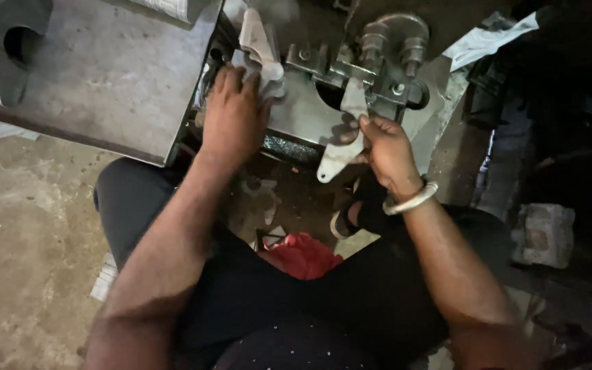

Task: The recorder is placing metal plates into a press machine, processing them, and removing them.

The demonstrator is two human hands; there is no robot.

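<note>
My left hand (233,113) rests on a stack of flat pale metal plates (260,42) at the left side of a metal press fixture (385,62), fingers closed over the lowest plate. My right hand (386,152) grips one flat grey metal plate (345,130) by its lower part, its upper end pushed up against the clamp of the fixture. A silver bangle (412,200) circles my right wrist. I sit low, with dark trousers and knees spread below the fixture.
A thick grey steel slab (104,68) with a round hole lies at the upper left. A red cloth (303,255) sits between my legs. Bare concrete floor (22,240) spreads left; a stone block (544,234) and dark clutter stand right.
</note>
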